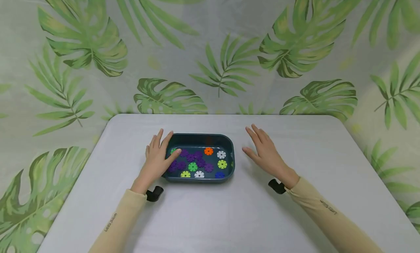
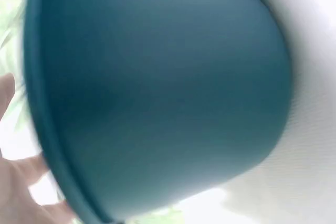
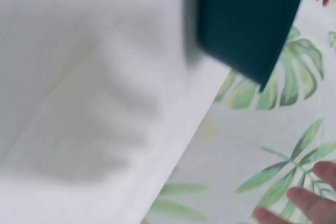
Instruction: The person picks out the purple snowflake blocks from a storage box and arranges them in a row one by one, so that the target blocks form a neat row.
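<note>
Resting on the left rim of the dark teal tray [image 1: 229, 145], the left hand [image 1: 158, 157] lies flat with its fingers straight and spread; the fingertips reach over the rim toward the far-left corner, and the thumb points into the tray just beside the purple discs [image 1: 193, 160]. We see no disc pinched or held. The left wrist view shows only the tray's outer wall [image 2: 157, 93], blurred and very close, with part of the hand at the lower left edge.

The right hand [image 1: 266, 154] hovers or rests on the table [image 1: 210, 216] just right of the tray, apart from its wall, palm down, fingers extended and relaxed, holding nothing. We cannot tell whether it touches the table surface. In the right wrist view, one corner of the tray [image 3: 247, 19] shows at top, and fingertips [image 3: 310, 203] at the lower right.

Inside the tray lie notched plastic discs: the purple cluster at centre-left, a green disc [image 1: 192, 166] among them, an orange disc [image 1: 208, 151] toward the far side, white discs [image 1: 221, 154] and a yellow-green disc [image 1: 222, 164] to the right, a blue disc [image 1: 219, 175] at the near-right corner.

The tray sits mid-table, between both hands. A leaf-print cloth [image 1: 85, 49] hangs behind and around the table.
</note>
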Demonstrator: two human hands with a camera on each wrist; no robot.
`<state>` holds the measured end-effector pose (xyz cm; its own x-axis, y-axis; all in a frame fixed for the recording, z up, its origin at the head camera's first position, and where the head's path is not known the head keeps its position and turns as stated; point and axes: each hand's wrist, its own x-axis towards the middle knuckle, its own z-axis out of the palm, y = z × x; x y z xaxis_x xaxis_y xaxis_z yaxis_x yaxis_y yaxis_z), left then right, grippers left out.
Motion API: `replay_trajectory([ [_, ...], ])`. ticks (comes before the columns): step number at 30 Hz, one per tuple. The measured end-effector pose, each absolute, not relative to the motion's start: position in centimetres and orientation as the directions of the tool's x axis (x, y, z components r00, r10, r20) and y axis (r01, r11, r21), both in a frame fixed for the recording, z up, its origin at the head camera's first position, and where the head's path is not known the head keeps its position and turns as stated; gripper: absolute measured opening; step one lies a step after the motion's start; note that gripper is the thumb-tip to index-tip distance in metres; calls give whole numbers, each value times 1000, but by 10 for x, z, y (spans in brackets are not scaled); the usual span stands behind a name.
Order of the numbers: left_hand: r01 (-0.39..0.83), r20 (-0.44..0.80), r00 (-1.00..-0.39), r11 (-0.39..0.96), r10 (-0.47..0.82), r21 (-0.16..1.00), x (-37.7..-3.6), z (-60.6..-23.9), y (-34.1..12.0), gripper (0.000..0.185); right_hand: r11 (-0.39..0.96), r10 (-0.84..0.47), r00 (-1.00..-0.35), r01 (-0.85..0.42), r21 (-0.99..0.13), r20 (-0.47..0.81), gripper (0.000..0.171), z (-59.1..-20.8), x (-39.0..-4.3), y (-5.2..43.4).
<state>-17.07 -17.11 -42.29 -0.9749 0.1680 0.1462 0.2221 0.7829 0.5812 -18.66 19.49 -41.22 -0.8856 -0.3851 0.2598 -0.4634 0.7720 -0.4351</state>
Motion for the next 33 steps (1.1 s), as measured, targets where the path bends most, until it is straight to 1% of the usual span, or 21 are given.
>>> replay_trajectory([
  [2, 228, 164, -974, 699, 159, 678, -172, -424, -180, 69, 660, -422, -863, -503, -558, 278, 65, -408, -187, 186],
  [3, 227, 169, -974, 644, 152, 731, -173, -426, -184, 66, 597, -437, -857, -503, -625, 272, 63, -405, -186, 180],
  [5, 204, 153, -978, 519, 139, 830, -174, -428, -193, 60, 477, -460, -859, -451, -754, 223, 58, -401, -186, 168],
  [6, 185, 138, -981, 455, 134, 871, -174, -430, -197, 58, 412, -478, -858, -409, -815, 189, 56, -400, -185, 162],
  [8, 128, 86, -987, 333, 135, 934, -174, -435, -203, 56, 308, -513, -854, -281, -909, 90, 53, -397, -185, 149],
  [11, 28, -5, -986, 189, 168, 982, -173, -443, -209, 55, 228, -578, -813, -87, -970, -62, 51, -399, -186, 131],
  [14, -32, -54, -978, 110, 203, 993, -172, -452, -210, 53, 219, -621, -766, 33, -975, -166, 49, -405, -189, 116],
  [16, -58, -72, -975, 73, 210, 996, -172, -456, -211, 52, 234, -633, -743, 85, -968, -218, 47, -408, -192, 108],
  [22, -82, -86, -972, 24, 219, 996, -169, -458, -212, 52, 350, -613, -700, 175, -920, -366, 44, -413, -197, 94],
  [27, -92, -93, -970, 16, 225, 996, -170, -457, -213, 52, 445, -561, -701, 193, -874, -440, 41, -420, -202, 84],
  [33, -97, -95, -969, 4, 227, 995, -170, -457, -213, 52, 493, -500, -728, 207, -845, -470, 34, -427, -204, 75],
])
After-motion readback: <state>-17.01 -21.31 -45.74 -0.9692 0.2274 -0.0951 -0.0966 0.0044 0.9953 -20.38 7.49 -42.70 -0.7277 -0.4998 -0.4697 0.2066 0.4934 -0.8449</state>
